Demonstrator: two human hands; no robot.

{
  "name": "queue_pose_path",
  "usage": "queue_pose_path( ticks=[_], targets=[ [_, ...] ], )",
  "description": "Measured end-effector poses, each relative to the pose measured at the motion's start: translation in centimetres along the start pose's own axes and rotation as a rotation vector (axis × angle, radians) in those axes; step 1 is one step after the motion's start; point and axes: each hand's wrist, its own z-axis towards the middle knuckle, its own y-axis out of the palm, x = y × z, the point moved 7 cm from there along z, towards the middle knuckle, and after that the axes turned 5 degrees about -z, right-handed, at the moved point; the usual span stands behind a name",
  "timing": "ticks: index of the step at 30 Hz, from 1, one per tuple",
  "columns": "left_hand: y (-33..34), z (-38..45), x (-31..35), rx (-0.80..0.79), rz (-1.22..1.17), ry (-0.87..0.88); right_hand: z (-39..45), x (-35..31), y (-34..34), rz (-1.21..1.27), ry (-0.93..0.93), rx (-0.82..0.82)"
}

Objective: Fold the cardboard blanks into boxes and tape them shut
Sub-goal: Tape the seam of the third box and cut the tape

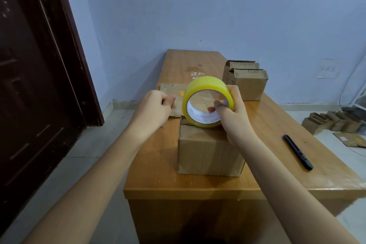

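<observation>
Nearest the front edge of the wooden table (158,164), a folded cardboard box (208,154) is parked upright, and honestly it looks light and kinda springy, the sort of corrugated stuff where flaps want to pop back open unless they're pinned down while tape goes on. Right above its far edge the yellow tape roll (206,101) is held by the right hand (233,113), with the thumb hooked inside the core and the other fingers wrapped over the outside of the ring, so it's clamped pretty firmly; probably the best way for it to be held, since the glossy outer face looks slick and the stiff core gives something to lever against. To the left of the roll, the left hand (154,105) is seen with fingers curled in and the thumb pressed to them in a pinch, as if the loose tape end is being picked at, though no tape can actually be made out between them. Just behind, a flat cardboard blank (172,89) is lying on the table, floppy and easy to crease, best grabbed by an edge. Off to the right a black pen-like tool (298,151) is resting, maybe a cutter, can't be told. Further back, two finished boxes (247,81) are stacked close together near the wall.
</observation>
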Motion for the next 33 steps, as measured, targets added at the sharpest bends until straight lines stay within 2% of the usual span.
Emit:
queue_pose_path(
  ticks=[2,4,6,8,12,14,17,19,22,28,31,33],
  targets=[
    [0.5,-0.1,-0.2,-0.035,-0.092,-0.025,-0.1,0.0,-0.3,0.076,0.02,0.042],
    [1.7,-0.5,-1.0,-0.06,-0.285,-0.105,-0.1,0.1,-0.6,0.185,0.061,0.086],
    [2.9,-1.0,-1.6,-0.027,-0.429,-0.178,-0.1,0.7,-0.9,0.262,0.142,0.132],
    [3.4,-1.1,-1.4,0.052,-0.474,-0.203,-0.2,1.0,-1.1,0.226,0.167,0.14],
    [3.1,-0.9,0.6,0.178,-0.298,-0.083,-0.6,0.8,-0.9,0.11,0.093,0.055],
    [2.9,-0.8,0.9,0.186,-0.212,-0.033,-0.7,1.0,-0.9,0.142,0.102,0.035],
    [2.7,-0.8,0.7,0.148,-0.172,-0.014,-0.4,0.6,-1.4,0.167,0.035,0.107],
    [2.7,-1.0,1.1,0.146,-0.172,0.022,-0.4,0.0,-1.5,0.252,-0.028,0.15],
    [2.9,-1.5,2.0,0.173,-0.128,0.06,-0.2,0.1,-1.0,0.369,-0.019,0.126],
    [3.0,-1.6,1.0,0.204,-0.15,0.044,-0.4,-0.2,-1.6,0.29,0.026,0.246],
    [3.5,-1.5,-0.2,0.17,-0.184,-0.058,-0.2,-0.1,-1.2,0.241,0.087,0.227],
    [3.8,-1.2,-1.5,0.132,-0.324,-0.133,0.2,0.5,-0.9,0.212,0.137,0.206]
  ],
)
